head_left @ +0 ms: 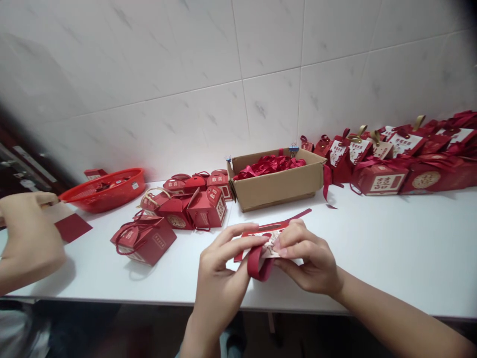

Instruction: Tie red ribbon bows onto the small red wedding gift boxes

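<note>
L hand (pixel 223 266) and R hand (pixel 315 256) both pinching the red-white card (pixel 275 233) just above desk (pixel 376 248), ribbon (pixel 254 264) looped by my L grip. Looks like mid ribbon-fitting; next move calls for fine fingertip ctrl, I'd say. Carton (pixel 278 191) just beyond.

The single view is worn on the person's head, looking forward and down from close above the near edge of a long white table (pixel 372 268), with the forearms entering from below. It faces a grey-veined white tiled wall (pixel 186 54) filling the upper part, slightly tilted, the tabletop crossing below it.
</note>
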Demonstrator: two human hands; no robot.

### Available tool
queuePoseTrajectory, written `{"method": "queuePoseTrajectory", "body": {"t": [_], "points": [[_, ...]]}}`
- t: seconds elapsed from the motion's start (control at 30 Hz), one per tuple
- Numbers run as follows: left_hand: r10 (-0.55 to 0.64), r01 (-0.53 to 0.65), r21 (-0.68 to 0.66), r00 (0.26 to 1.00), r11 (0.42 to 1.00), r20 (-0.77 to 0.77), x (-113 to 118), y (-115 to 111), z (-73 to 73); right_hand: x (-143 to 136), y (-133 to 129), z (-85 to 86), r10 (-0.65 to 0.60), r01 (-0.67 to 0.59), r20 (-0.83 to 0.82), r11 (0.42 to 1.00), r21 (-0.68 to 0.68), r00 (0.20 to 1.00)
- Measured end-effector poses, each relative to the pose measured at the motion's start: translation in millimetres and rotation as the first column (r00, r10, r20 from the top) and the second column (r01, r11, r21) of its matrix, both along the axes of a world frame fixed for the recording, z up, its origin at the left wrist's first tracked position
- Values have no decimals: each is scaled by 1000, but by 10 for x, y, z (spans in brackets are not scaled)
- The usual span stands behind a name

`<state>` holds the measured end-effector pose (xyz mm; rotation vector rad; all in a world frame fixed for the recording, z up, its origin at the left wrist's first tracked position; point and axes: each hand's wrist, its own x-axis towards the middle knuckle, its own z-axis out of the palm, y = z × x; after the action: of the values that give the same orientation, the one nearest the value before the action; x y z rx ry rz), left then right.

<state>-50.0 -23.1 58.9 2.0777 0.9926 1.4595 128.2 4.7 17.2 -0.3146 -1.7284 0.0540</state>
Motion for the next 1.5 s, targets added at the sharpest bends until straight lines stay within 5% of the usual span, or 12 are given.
{"method": "queuePoseTrajectory", "body": {"t": [0.2,0.5,0.87,1.23,1.5], "points": [[-40,42,-194,999,980,14,42,-33,10,-2,3,21,15,-15,-2,999,31,1000],[-104,106,-102,994,989,25,50,-19,15,5,12,10,13,-13,4,1000,27,1000],[-280,273,-71,949,960,-141,-54,14,37,19,28,-42,9,-9,-1,999,-41,1000],[-184,169,-132,976,977,-117,-24,90,-36,-8,56,-62,-29,29,23,999,-24,999],[-165,160,-49,976,986,-139,9,111,-37,-12,60,-69,-27,27,-11,998,-58,1000]]}}
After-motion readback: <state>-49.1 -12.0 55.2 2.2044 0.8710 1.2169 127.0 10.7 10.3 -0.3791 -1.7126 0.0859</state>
